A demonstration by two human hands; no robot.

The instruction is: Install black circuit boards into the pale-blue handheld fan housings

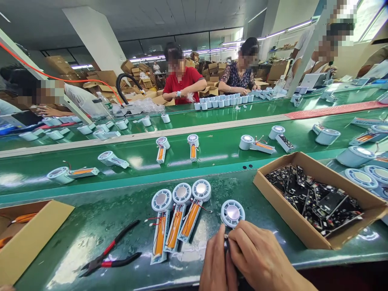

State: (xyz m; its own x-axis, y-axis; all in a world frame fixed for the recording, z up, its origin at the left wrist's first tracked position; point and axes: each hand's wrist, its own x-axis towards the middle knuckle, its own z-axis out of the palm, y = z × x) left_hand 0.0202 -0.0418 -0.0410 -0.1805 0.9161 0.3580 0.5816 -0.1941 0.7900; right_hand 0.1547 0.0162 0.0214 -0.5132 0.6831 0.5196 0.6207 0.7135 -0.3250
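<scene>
My left hand [216, 260] and my right hand [257, 252] are closed together at the front edge of the bench. Between their fingertips shows a small dark part [226, 243], mostly hidden by the fingers. Just beyond the fingertips lies the round head of a light blue fan unit [233, 214]; whatever extends from it toward me is covered by my hands. To the left, three similar fan units [182, 193] lie side by side, their handles opened to show orange batteries [173, 228] and thin wires. Further left rest cutting pliers [110, 250] with red and black handles, jaws toward the left.
A cardboard box [291, 220] of black circuit boards [315, 198] stands at the right. Another box [36, 242] with orange pieces sits at the left edge. Beyond the bench, a green conveyor belt [145, 173] carries spaced-out fan units. Several people work across it.
</scene>
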